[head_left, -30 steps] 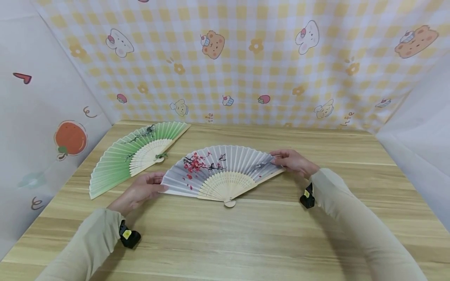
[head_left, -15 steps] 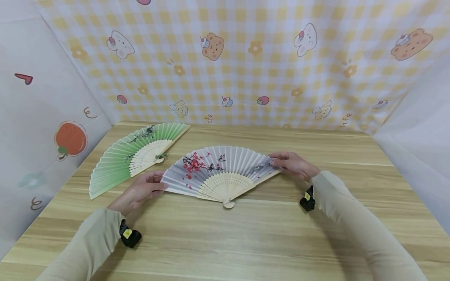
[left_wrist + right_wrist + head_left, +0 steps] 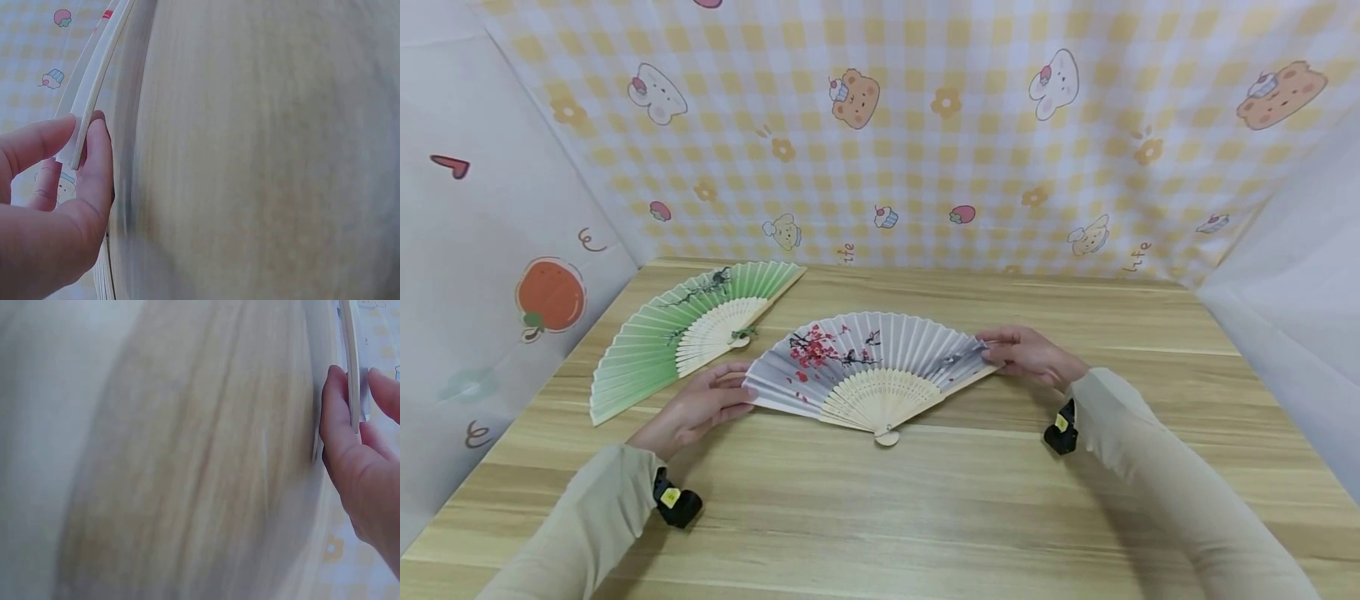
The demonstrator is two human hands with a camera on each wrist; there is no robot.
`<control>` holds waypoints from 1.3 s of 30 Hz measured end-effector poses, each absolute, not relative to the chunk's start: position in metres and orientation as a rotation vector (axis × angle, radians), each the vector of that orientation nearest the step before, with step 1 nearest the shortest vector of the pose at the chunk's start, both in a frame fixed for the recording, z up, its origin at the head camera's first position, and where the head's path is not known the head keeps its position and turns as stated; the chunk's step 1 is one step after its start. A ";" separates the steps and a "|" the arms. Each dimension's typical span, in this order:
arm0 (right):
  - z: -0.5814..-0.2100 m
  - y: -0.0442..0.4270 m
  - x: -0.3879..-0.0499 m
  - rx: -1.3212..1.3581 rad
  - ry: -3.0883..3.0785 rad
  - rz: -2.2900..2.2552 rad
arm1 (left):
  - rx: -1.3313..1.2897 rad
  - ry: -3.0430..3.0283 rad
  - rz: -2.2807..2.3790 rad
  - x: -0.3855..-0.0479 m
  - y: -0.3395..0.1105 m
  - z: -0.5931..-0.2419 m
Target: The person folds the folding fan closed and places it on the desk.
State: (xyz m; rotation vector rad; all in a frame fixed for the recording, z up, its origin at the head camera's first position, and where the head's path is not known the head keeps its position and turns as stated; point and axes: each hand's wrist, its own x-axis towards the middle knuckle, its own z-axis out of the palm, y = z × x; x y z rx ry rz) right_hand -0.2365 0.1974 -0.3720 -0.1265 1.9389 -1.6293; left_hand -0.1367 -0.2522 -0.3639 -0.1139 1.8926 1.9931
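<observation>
A grey-white folding fan (image 3: 880, 342) with red blossoms and birds is spread open in the middle of the table, its pivot end toward me. My left hand (image 3: 703, 406) pinches its left end; in the left wrist view the fan's edge (image 3: 94, 81) sits between thumb and fingers. At the opposite end, my right hand (image 3: 1030, 354) holds the guard stick. The right wrist view has this end (image 3: 353, 362) between fingers and thumb, which is partly cut off by the frame. A green folding fan (image 3: 647, 354) lies spread open at the back left, just beyond my left hand.
The wooden table (image 3: 880, 517) carries both fans. Behind it hangs a yellow checked cloth (image 3: 910, 150) with cartoon prints. White cloth walls (image 3: 467, 225) stand on both sides. Each wrist wears a small black camera (image 3: 677, 504).
The grey-white fan and my right hand have shifted very slightly toward me. My left hand stays nearly in place, and the green fan lies unmoved.
</observation>
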 end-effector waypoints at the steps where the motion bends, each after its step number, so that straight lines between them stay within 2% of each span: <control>1: -0.371 0.197 -0.236 -0.120 1.938 -1.630 | -0.114 1.887 2.001 -0.137 -0.252 -0.364; 20: -0.366 0.195 -0.224 -0.056 2.096 -1.586 | -0.109 1.825 2.042 -0.137 -0.250 -0.364; 39: -0.362 0.205 -0.212 -0.167 2.149 -1.675 | -0.080 1.848 2.110 -0.135 -0.245 -0.360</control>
